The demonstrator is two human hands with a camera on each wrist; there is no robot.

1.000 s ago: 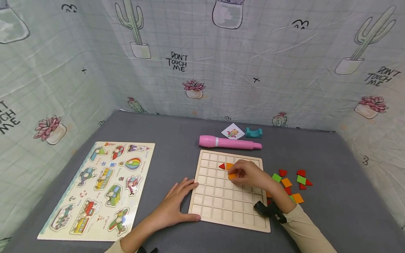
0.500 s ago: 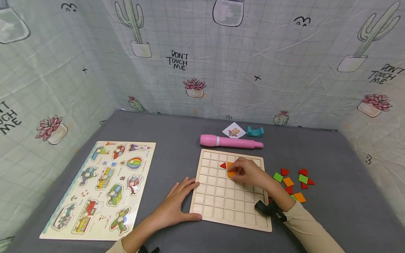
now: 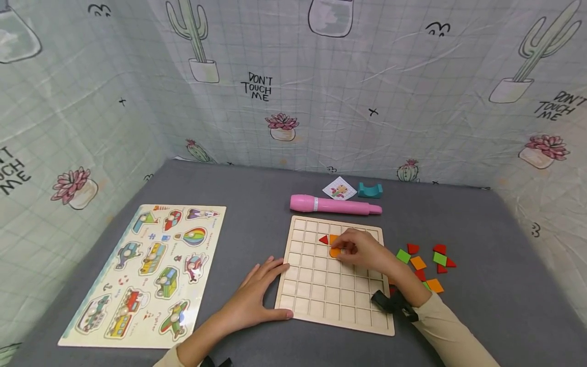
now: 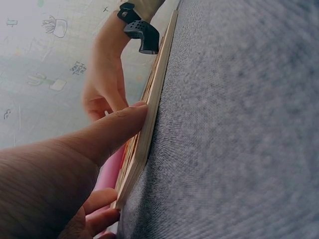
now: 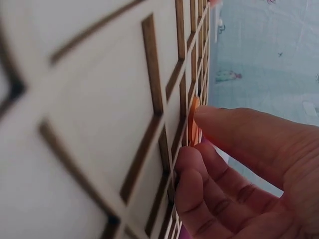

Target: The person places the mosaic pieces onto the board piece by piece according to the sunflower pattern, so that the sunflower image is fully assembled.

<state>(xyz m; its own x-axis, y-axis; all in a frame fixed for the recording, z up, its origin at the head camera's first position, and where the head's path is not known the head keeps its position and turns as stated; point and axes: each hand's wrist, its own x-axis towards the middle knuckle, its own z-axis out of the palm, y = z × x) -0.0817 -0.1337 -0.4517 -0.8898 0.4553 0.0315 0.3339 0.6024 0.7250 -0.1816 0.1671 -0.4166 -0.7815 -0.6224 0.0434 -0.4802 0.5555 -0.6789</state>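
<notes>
A wooden grid board lies on the grey table. My left hand rests at its left side with fingers spread, fingertips on the left edge and thumb at the near left corner. Over the board's upper middle, my right hand pinches an orange tile with a rounded edge, right at the grid. In the right wrist view the thumb lies against this orange tile, the other fingers curled under. Just beyond it sit a red triangle tile and an orange tile, the latter partly hidden by the hand.
Loose red, green and orange tiles lie right of the board, some behind the right forearm. Past the far edge are a pink pen-shaped object, a pattern card and a teal holder. A vehicle puzzle board lies left.
The right hand stays at the same spot on the grid, the orange tile settling slightly under its fingers. The left hand keeps its place; the head view has shifted a little.
</notes>
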